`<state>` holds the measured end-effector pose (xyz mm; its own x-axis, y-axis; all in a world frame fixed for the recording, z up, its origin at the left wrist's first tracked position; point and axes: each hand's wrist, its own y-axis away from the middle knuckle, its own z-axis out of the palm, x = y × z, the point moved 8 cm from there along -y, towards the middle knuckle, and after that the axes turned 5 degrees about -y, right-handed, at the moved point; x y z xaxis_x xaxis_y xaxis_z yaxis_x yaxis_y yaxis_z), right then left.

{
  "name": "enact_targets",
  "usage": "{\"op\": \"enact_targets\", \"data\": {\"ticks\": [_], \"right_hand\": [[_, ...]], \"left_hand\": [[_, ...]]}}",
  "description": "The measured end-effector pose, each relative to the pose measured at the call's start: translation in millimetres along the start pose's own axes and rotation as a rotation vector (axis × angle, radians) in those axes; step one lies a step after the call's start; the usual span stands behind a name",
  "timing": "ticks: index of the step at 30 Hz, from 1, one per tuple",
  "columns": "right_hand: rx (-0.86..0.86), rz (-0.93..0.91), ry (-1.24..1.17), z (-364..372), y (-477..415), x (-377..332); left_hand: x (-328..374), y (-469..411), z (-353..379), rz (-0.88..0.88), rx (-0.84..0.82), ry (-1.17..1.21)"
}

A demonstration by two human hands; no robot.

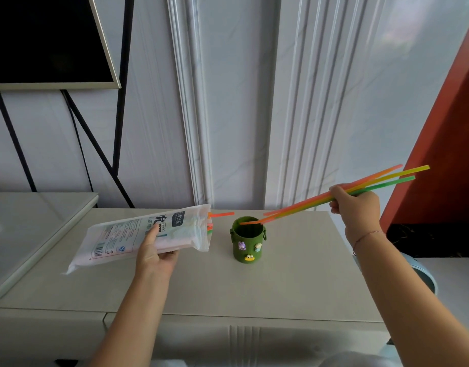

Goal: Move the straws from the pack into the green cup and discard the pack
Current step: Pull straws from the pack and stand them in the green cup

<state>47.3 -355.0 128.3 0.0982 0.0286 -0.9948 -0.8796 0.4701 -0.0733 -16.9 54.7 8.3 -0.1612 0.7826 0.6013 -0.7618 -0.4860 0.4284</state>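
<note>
A green cup (248,245) with small cartoon stickers stands upright on the beige cabinet top (281,282). My right hand (356,207) grips a bunch of straws (304,206) in orange, yellow and green, slanting down to the left, their lower tips at the cup's rim. My left hand (155,251) holds the white plastic straw pack (138,234) lying tilted just left of the cup, its open end facing the cup. Orange straw ends (221,214) stick out of that opening.
A lower glass-topped surface (29,229) adjoins on the left. Behind it a black stand (96,144) carries a dark screen (43,38). A white panelled wall is at the back, a red panel (445,128) at right, and a pale blue round object (424,276) beside the cabinet's right edge.
</note>
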Motion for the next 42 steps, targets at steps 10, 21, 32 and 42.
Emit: {"op": "enact_targets", "data": {"ticks": [10, 21, 32, 42], "right_hand": [[-0.077, -0.057, 0.079, 29.7, 10.8, -9.4], [-0.172, -0.135, 0.254, 75.3, 15.7, -3.8], [-0.325, -0.061, 0.389, 116.7, 8.1, 53.6], [-0.52, 0.008, 0.414, 134.3, 12.7, 103.1]], "left_hand": [[3.4, -0.4, -1.4, 0.015, 0.014, 0.013], [1.3, -9.0, -6.4, 0.015, -0.011, 0.002], [-20.8, -19.3, -8.7, -0.024, -0.012, -0.031], [-30.9, -29.2, -3.2, -0.043, -0.015, -0.022]]}}
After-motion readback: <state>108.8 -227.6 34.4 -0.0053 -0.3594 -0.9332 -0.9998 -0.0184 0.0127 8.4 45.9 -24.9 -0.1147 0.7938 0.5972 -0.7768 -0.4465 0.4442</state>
